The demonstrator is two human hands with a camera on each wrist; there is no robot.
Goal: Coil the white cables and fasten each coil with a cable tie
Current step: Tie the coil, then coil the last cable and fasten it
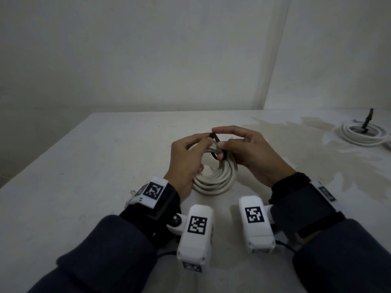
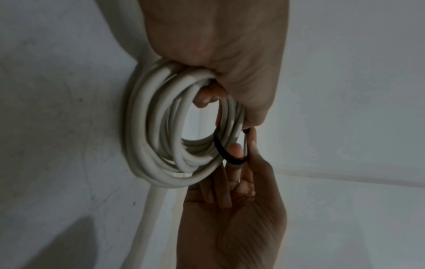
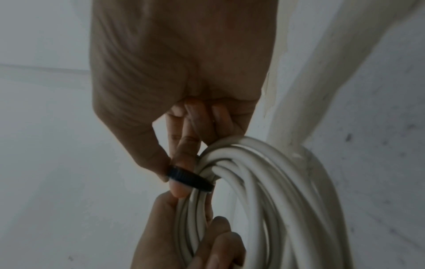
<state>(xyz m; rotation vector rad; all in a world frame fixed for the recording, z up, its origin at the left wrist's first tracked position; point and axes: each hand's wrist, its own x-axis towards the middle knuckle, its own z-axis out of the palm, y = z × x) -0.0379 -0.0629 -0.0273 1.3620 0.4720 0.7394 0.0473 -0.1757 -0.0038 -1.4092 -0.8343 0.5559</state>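
Observation:
A white cable coil (image 1: 213,178) stands tilted on the table (image 1: 95,166) at the centre, its lower edge on the surface. My left hand (image 1: 203,141) grips the coil's upper left side, fingers curled through its hole. A black cable tie (image 1: 219,146) loops round the strands at the coil's top. My right hand (image 1: 221,137) pinches this tie between thumb and forefinger. In the left wrist view the tie (image 2: 219,147) wraps the coil (image 2: 156,138) beside a right fingertip (image 2: 235,151). The right wrist view shows the ribbed tie (image 3: 190,179) against the coil (image 3: 264,182).
A second white coil (image 1: 359,135) lies at the table's far right with a black tie (image 1: 367,121) sticking up from it. A pale stain (image 1: 285,132) spreads over the right part of the table. Walls close off the back and the right side.

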